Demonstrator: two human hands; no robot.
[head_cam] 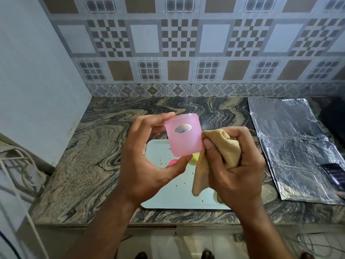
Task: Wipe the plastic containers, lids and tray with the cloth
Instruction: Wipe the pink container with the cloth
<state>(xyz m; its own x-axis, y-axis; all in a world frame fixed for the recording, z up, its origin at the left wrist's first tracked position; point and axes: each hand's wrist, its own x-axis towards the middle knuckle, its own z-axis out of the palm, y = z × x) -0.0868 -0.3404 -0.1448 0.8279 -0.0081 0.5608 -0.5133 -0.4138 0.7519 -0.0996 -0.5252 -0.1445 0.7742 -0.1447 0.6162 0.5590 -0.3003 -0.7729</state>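
Two bare hands, both raised over the counter. Left hand (149, 161) pinches one translucent pink plastic container (183, 134) between thumb at its lower end and fingertips at its upper rim, held above the tray. Right hand (237, 165) is fisted around one bunched tan cloth (222, 144), thumb pressing the cloth against the container's right side wall; a loose tail of cloth hangs down toward the tray. Container's long axis runs roughly up-down in view, tilted slightly left at the top; oval silver label faces the camera; which end is open, cannot tell. Beneath: one white rectangular plastic tray (168, 193) with scattered brown crumbs, lying flat on the swirled brown-grey marble counter (84, 165). Two small items show on the tray, mostly hidden: one pink piece (172, 162), one yellow piece (195, 157). Right: crinkled silver foil sheets (291, 146), one dark phone (334, 174) on them. Far: patterned tiled wall (186, 43).
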